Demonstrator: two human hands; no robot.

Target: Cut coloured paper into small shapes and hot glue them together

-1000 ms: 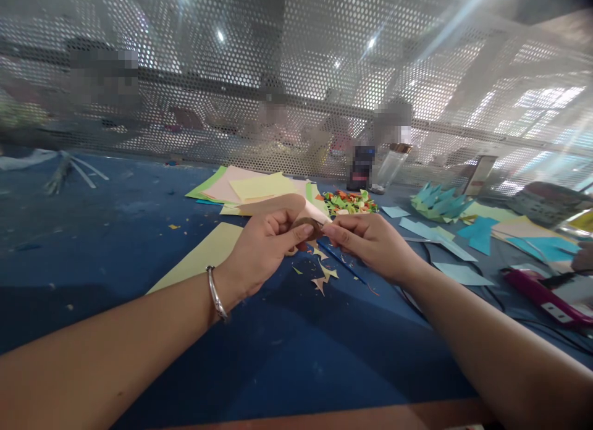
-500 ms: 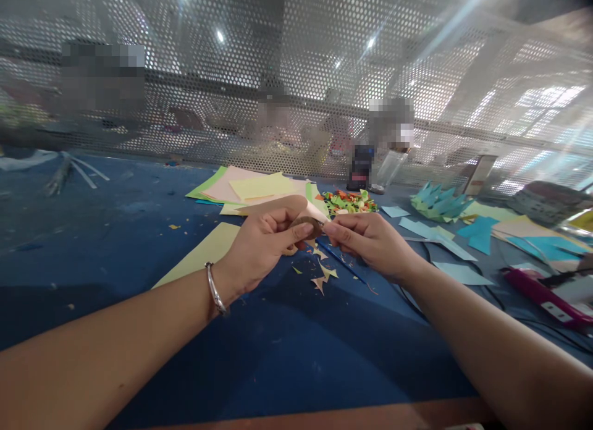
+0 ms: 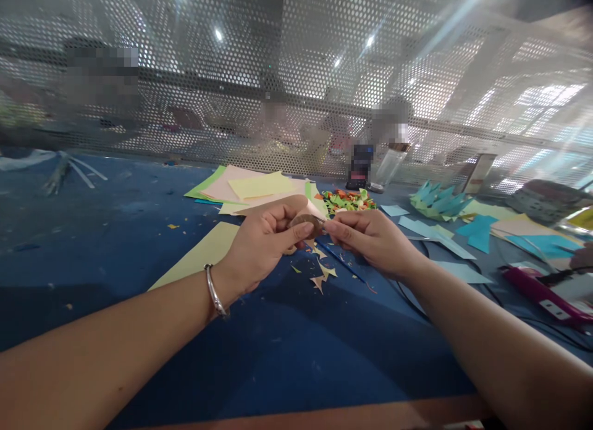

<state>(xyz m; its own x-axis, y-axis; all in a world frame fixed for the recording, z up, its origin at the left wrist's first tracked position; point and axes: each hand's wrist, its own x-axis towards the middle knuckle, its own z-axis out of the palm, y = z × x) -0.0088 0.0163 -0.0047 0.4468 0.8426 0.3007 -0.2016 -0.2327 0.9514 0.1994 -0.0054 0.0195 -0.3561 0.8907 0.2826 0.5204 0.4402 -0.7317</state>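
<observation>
A curled sheet of pale pink paper (image 3: 315, 209) is bent over between my two hands above the table's middle. My left hand (image 3: 264, 238) is closed on it, thumb on the near side, with a shaded brownish curved part (image 3: 303, 220) under the fingers. My right hand (image 3: 365, 238) pinches the right end of the paper between thumb and forefinger. Something thin and dark shows at that fingertip, too small to name. Cut paper scraps (image 3: 319, 282) and a thin blue stick (image 3: 345, 263) lie on the table below the hands.
Stacked coloured sheets (image 3: 259, 186) and a pile of green and orange clippings (image 3: 349, 200) lie behind my hands. To the right are a folded paper crown-like piece (image 3: 438, 201), blue strips, cables and a magenta power strip (image 3: 542, 297). A perforated metal screen (image 3: 222, 78) borders the back.
Both hands keep their hold, with only a slight shift of the right fingers at the paper's end. The view has moved very slightly.
</observation>
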